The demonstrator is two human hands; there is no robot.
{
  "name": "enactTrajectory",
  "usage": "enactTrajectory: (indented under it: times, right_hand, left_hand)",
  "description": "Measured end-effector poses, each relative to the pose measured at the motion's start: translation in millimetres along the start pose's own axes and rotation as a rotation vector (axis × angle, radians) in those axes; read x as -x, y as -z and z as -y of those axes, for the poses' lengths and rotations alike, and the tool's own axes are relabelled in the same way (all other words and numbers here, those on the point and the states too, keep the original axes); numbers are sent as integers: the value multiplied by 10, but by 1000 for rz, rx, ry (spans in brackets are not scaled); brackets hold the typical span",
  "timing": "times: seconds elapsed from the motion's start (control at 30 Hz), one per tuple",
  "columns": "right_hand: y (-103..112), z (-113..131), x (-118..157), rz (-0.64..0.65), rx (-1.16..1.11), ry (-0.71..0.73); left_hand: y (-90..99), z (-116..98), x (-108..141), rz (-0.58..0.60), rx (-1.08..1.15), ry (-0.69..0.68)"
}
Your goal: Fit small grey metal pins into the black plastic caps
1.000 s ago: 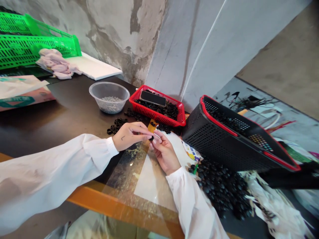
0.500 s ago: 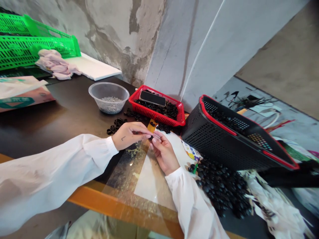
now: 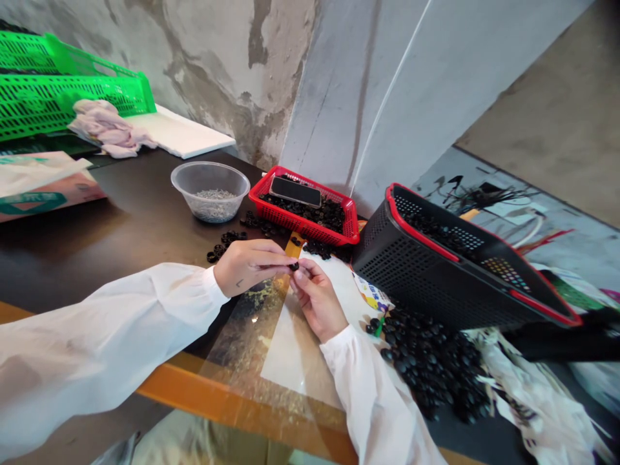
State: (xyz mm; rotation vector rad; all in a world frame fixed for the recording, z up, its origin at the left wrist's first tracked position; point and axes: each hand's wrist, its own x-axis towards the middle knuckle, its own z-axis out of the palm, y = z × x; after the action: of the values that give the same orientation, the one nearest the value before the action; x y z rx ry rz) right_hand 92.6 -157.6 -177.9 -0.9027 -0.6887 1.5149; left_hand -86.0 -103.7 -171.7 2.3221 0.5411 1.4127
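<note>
Fingertips of both hands meet over the table around a small black round part (image 3: pixel 293 265). My left hand (image 3: pixel 252 263) comes in from the left, its fingers pinched on the part. From the right, my right hand (image 3: pixel 317 296) holds the same part between thumb and fingers. Just behind my left hand lie loose black round pieces (image 3: pixel 227 240). A clear bowl (image 3: pixel 210 192) with small metal bits stands beyond them. The red basket (image 3: pixel 303 223) behind the hands holds black pieces, with a phone (image 3: pixel 295 192) on top.
A black basket (image 3: pixel 436 278) with red handles leans at the right. Below it lies a heap of black parts (image 3: pixel 433 361) beside white strips (image 3: pixel 537 400). At the left are a tissue pack (image 3: pixel 48 187), a pink cloth (image 3: pixel 109 128) and green crates (image 3: pixel 97 93).
My left hand has turned slightly and its fingers have straightened over the black part. The thin, light-coloured edge seen between the fingertips before no longer shows.
</note>
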Motion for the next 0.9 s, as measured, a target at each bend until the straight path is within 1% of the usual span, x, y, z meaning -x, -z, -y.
enactTrajectory:
  times: [0.1,0.17,0.23,0.33,0.4,0.47,0.53,0.57,0.63,0.73,0.8,0.9]
  right_hand:
    - [-16,1,-1,-14,-13,13]
    - [-9,11,-11,-25,-23,29]
    - [8,26,-25,-41,-31,51]
    - [38,49,-42,-60,-49,71]
    - [49,57,-44,-61,-65,76]
    - [49,60,-39,-53,-74,81]
    - [43,62,-31,-38,-73,87]
    - [38,63,-27,-28,-69,91]
    - [26,62,-22,-8,-56,103]
    - [8,47,-17,0,-16,117]
    - [-4,28,-14,3,31,117]
    - [-19,-1,-6,35,102,105]
  left_hand:
    - [9,4,-6,49,-34,-23]
    - [56,31,-43,69,-51,9]
    - [146,102,-99,62,-99,62]
    - [334,309,-169,40,-283,145]
    - [447,487,-177,99,-410,173]
    - [516,649,-154,183,-467,175]
    - [524,746,-120,249,-478,146]
    - [506,757,-107,268,-470,119]
    - [438,701,-98,260,-421,51]
    - [298,460,-117,138,-266,-32]
    - [212,277,-131,65,-157,-54]
    - [125,101,-132,45,-63,-71]
